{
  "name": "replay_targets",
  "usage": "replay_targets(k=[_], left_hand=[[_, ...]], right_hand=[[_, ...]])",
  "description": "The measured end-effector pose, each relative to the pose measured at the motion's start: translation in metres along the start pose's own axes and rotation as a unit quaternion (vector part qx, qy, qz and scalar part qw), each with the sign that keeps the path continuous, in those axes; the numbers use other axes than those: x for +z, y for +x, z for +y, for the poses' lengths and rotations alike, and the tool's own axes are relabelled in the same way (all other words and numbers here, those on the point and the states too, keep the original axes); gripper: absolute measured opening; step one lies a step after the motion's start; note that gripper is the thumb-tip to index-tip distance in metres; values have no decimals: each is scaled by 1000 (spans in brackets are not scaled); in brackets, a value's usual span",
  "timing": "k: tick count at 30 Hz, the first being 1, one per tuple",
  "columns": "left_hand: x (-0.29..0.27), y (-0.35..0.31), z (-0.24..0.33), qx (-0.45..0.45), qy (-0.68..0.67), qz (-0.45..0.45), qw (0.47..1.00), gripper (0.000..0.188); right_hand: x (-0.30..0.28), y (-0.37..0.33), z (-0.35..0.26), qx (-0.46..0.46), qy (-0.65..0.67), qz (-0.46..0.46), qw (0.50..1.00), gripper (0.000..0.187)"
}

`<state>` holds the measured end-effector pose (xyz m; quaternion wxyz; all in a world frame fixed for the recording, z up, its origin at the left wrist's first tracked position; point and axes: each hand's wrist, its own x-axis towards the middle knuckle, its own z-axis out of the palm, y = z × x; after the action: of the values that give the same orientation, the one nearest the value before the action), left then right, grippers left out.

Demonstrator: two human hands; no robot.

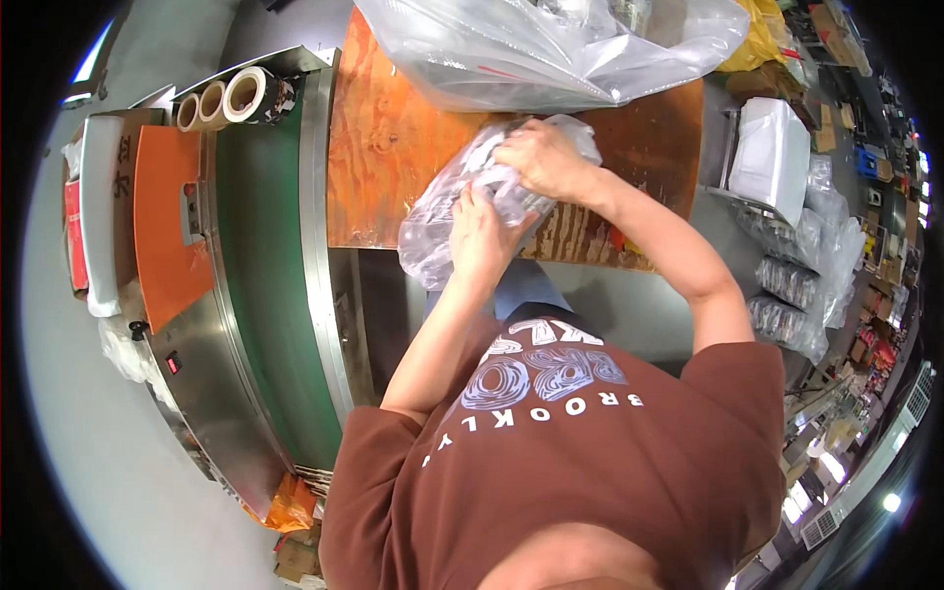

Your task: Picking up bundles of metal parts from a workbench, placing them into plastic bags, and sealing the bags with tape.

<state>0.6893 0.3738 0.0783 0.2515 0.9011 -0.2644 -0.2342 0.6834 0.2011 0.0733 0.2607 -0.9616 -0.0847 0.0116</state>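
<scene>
A clear plastic bag (433, 221) lies crumpled at the near edge of a worn wooden table (374, 167), part of it hanging over the edge. Whitish contents show through the film, too blurred to name. My left hand (480, 236) rests on the bag's near side, fingers stretched out over it. On the far side my right hand (546, 157) has its fingers curled into the plastic, gripping it. Just beyond both hands sits a large clear plastic sack (551, 59) with shiny things inside.
To the left runs a green conveyor belt (261, 265) with a metal frame; several rolls (246, 95) stand at its far end. An orange panel (162, 226) is beside it. On the right are a white-covered stool-like stand (767, 157) and stacked clear bags of goods (792, 285).
</scene>
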Motion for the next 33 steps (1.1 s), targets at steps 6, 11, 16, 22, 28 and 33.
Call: replay_targets(k=[6, 11, 16, 22, 28, 33], left_hand=[[17, 7, -29, 45, 77, 105, 990, 27], [24, 3, -14, 46, 9, 173, 984, 25], [25, 5, -30, -75, -103, 91, 988, 24], [15, -1, -37, -15, 30, 141, 989, 27], [22, 4, -47, -204, -477, 52, 853, 43], [55, 36, -71, -218, -393, 1, 893, 26]], right_hand=[[-3, 7, 9, 114, -34, 15, 993, 16], [40, -35, 81, 269, 326, 54, 905, 52], [50, -22, 68, 250, 319, 73, 911, 39], [25, -166, 74, 544, 218, 242, 774, 37], [120, -275, 56, 650, -123, -167, 731, 77], [97, -306, 69, 572, 121, -5, 811, 53]])
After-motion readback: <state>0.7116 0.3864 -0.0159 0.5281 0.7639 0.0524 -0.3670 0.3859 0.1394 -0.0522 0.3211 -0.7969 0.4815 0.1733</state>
